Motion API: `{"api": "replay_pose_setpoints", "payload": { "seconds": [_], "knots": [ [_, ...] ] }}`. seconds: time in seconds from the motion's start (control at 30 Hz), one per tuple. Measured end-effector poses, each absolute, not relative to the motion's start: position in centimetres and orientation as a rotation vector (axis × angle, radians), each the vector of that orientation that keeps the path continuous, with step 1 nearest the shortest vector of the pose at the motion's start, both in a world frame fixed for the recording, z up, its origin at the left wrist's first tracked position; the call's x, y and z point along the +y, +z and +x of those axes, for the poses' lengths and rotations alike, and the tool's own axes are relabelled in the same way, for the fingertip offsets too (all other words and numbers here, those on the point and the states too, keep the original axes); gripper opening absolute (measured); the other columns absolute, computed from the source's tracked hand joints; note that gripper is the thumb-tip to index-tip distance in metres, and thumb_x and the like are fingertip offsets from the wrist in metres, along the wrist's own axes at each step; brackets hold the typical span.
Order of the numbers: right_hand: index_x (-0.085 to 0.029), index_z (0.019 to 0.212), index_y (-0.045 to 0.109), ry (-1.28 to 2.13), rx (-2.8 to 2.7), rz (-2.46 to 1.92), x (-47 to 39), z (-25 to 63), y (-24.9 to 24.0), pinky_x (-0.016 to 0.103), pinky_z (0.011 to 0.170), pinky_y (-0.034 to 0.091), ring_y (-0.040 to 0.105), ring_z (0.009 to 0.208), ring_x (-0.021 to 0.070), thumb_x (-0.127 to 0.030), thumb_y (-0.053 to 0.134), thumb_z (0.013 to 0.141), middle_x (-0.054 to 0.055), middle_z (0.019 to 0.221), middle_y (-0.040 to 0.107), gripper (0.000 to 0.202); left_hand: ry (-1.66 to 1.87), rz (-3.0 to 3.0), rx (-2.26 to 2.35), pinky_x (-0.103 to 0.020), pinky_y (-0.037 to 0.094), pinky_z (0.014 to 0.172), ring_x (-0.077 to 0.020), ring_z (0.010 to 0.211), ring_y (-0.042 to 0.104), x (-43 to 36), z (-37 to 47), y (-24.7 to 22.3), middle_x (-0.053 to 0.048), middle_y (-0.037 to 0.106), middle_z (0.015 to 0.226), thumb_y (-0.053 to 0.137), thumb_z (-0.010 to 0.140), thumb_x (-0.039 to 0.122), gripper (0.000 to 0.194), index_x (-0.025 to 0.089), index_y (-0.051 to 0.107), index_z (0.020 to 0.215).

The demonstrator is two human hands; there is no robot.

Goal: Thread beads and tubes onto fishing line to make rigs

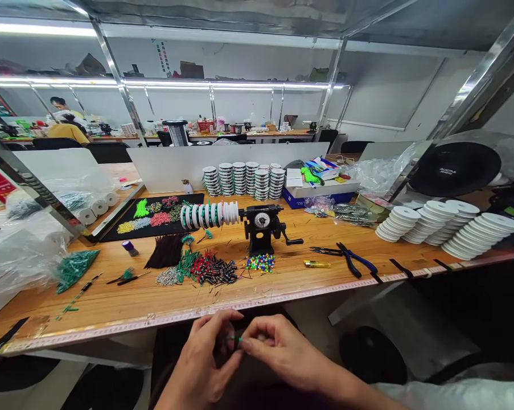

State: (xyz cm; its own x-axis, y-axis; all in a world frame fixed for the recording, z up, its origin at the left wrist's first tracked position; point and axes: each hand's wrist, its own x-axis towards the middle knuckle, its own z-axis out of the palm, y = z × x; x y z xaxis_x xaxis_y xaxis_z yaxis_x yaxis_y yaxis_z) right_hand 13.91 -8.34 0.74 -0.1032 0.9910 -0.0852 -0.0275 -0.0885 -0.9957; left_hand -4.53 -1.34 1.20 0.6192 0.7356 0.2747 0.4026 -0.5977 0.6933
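Note:
Just off the table's front edge, my left hand and my right hand meet low in the middle of the view. A tiny green piece shows between the fingertips of my right hand, which are pinched on it. My left hand is curled with thumb and fingers closing towards the same spot; what it grips is hidden. Beyond them lie a pile of red and black small parts, green slim pieces, silver bits and coloured beads.
A black hand-cranked winder carries a row of white spools. Blue-handled pliers and a yellow lighter lie right of it. White spools stand stacked at right. A black mat holds coloured heaps. A person sits far left.

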Motion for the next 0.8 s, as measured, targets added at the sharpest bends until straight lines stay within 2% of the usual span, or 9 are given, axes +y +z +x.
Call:
{"api": "replay_pose_setpoints", "payload": {
  "seconds": [0.07,0.2,0.3,0.4,0.5,0.57,0.63,0.7,0.8],
  "knots": [
    [-0.013,0.080,0.075,1.399,-1.143,-1.190,-8.1,13.9,0.3,0.025,0.066,0.041,0.056,0.069,0.0153,-0.051,0.071,0.084,0.003,0.075,0.068,0.038,0.606,2.146,0.932,-0.027,0.052,0.068,-0.0206,0.076,0.066,-1.1,-5.3,1.1,-0.002,0.071,0.083,0.069,0.072,0.016,0.041,0.027,0.067,0.112],
    [-0.014,0.082,0.076,1.458,-1.054,-1.149,-7.9,14.5,0.4,0.024,0.064,0.037,0.053,0.067,0.0136,-0.053,0.073,0.081,0.002,0.074,0.067,0.039,0.415,2.009,0.962,-0.026,0.049,0.070,-0.0197,0.075,0.064,-0.6,-7.0,1.9,-0.002,0.071,0.082,0.066,0.083,0.030,0.011,0.025,0.072,0.091],
    [-0.014,0.080,0.076,1.426,-1.107,-1.183,-8.2,14.5,0.8,0.025,0.064,0.038,0.053,0.067,0.0139,-0.046,0.070,0.084,0.002,0.072,0.066,0.033,0.490,1.809,0.994,-0.025,0.049,0.069,-0.0203,0.077,0.063,-0.5,-7.8,2.2,-0.003,0.071,0.080,0.065,0.087,0.043,0.021,0.023,0.072,0.086],
    [-0.016,0.076,0.073,1.271,-1.306,-1.276,-8.6,13.9,1.0,0.025,0.068,0.040,0.056,0.072,0.0152,-0.028,0.064,0.086,0.001,0.075,0.065,0.019,0.614,1.600,0.975,-0.024,0.049,0.068,-0.0201,0.076,0.062,-0.6,-8.0,1.8,-0.004,0.070,0.081,0.069,0.083,0.048,0.028,0.021,0.072,0.086],
    [-0.018,0.096,0.071,1.298,-1.381,-1.258,-8.9,13.0,1.1,0.024,0.069,0.043,0.059,0.080,0.0160,-0.020,0.062,0.086,0.002,0.092,0.067,0.014,0.619,1.550,0.916,-0.023,0.048,0.066,-0.0183,0.072,0.061,-1.0,-7.6,1.6,-0.004,0.068,0.078,0.073,0.081,0.046,0.027,0.019,0.072,0.082],
    [-0.018,0.106,0.067,1.372,-1.330,-1.185,-8.7,12.4,0.9,0.023,0.067,0.043,0.059,0.079,0.0152,-0.026,0.065,0.088,0.003,0.096,0.067,0.020,0.598,1.579,0.913,-0.022,0.048,0.066,-0.0170,0.071,0.060,-1.3,-7.2,1.7,-0.003,0.068,0.076,0.074,0.081,0.044,0.025,0.019,0.073,0.080],
    [-0.016,0.097,0.067,1.405,-1.258,-1.131,-8.4,11.9,0.7,0.021,0.061,0.040,0.054,0.070,0.0127,-0.038,0.068,0.088,0.001,0.082,0.063,0.024,0.618,1.573,0.920,-0.021,0.048,0.065,-0.0159,0.069,0.060,-1.5,-6.8,1.8,-0.003,0.068,0.074,0.076,0.080,0.043,0.024,0.019,0.074,0.079],
    [-0.015,0.083,0.063,1.450,-1.176,-1.097,-8.0,11.4,0.5,0.020,0.053,0.033,0.043,0.056,0.0095,-0.054,0.068,0.088,-0.003,0.063,0.052,0.040,0.661,1.478,0.903,-0.021,0.048,0.064,-0.0157,0.068,0.060,-1.7,-6.6,1.6,-0.002,0.068,0.072,0.080,0.076,0.044,0.025,0.019,0.075,0.077],
    [-0.015,0.079,0.059,1.546,-1.043,-1.051,-7.7,10.9,0.3,0.020,0.046,0.026,0.032,0.046,0.0070,-0.069,0.066,0.083,-0.008,0.052,0.041,0.054,0.758,1.214,0.919,-0.022,0.050,0.062,-0.0168,0.068,0.063,-1.8,-6.4,0.3,-0.003,0.071,0.076,0.086,0.067,0.046,0.031,0.019,0.078,0.081]
  ]
}}
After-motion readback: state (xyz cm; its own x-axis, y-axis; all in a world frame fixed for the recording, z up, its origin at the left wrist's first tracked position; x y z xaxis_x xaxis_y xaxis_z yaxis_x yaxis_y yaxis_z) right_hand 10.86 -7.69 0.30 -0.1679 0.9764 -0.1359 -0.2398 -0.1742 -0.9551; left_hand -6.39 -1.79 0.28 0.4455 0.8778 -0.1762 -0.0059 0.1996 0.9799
